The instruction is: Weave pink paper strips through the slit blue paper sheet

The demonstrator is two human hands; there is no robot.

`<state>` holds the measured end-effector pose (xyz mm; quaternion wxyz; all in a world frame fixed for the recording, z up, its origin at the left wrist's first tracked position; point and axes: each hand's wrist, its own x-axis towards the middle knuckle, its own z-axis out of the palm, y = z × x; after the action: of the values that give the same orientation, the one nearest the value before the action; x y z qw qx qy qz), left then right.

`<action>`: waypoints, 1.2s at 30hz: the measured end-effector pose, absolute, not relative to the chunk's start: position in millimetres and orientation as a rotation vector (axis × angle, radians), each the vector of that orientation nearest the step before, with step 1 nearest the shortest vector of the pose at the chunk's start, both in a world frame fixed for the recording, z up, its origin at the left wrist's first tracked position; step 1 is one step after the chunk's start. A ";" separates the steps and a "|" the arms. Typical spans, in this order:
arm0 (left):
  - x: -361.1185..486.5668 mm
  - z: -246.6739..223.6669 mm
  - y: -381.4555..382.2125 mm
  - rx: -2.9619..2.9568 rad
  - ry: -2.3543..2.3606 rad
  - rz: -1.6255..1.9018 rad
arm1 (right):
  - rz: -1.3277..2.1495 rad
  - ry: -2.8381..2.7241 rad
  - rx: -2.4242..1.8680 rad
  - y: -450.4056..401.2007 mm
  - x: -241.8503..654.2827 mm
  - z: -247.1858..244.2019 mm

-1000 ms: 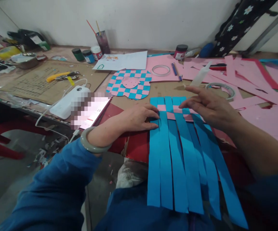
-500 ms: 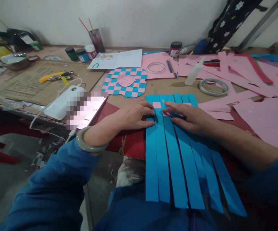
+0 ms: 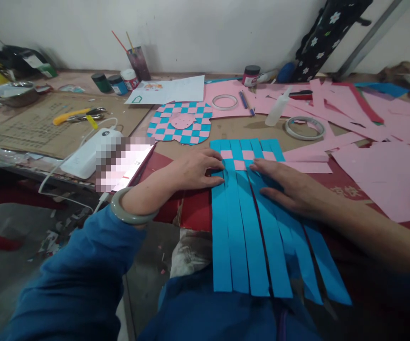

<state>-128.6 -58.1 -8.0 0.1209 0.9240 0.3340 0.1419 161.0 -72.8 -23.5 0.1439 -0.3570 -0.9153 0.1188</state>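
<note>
A sheet of blue paper cut into long strips (image 3: 238, 227) lies over the table's front edge, its loose ends hanging toward my body. Near its uncut top, pink paper strips (image 3: 248, 155) are woven through in a checker pattern. My left hand (image 3: 197, 169) rests on the left edge of the blue sheet, thumb and fingers apart. Across the right side lies my right hand (image 3: 283, 182), fingers stretched out, its fingertips by the lower pink strip and covering part of it. Behind the sheet sits a blue-and-pink woven paper piece (image 3: 160, 125) with a pink shape on it.
A phone (image 3: 133, 163) and a white power bank (image 3: 91, 154) with cables lie at left, near yellow-handled pliers (image 3: 71, 116). Behind are a glue bottle (image 3: 277, 111), tape rolls (image 3: 304, 129), pencils (image 3: 247, 104) and paint jars (image 3: 250, 76). Pink paper scraps (image 3: 375, 175) cover the right.
My right hand has slid right and slightly down across the sheet, uncovering more of the pink woven squares. My left hand stays at the left edge. The view has shifted a little.
</note>
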 end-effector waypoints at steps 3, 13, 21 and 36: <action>-129.5 -8.6 -58.0 2.700 0.973 0.411 | 0.336 -2.550 -1.131 -74.8 172.3 -20.0; -129.3 -7.7 -57.2 2.706 0.960 0.412 | 0.218 -2.687 -1.084 -77.5 165.9 -16.6; -128.1 -7.1 -58.6 2.704 0.978 0.400 | 0.260 -2.734 -0.973 -74.6 137.0 -15.2; -130.4 -8.1 -55.6 2.643 0.976 0.414 | 0.526 -2.603 -0.967 -51.2 95.8 -13.3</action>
<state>-130.4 -55.6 -8.1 0.1463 0.9182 0.3390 0.1437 95.8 -51.2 -13.3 0.1567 -0.3380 -0.9096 0.1839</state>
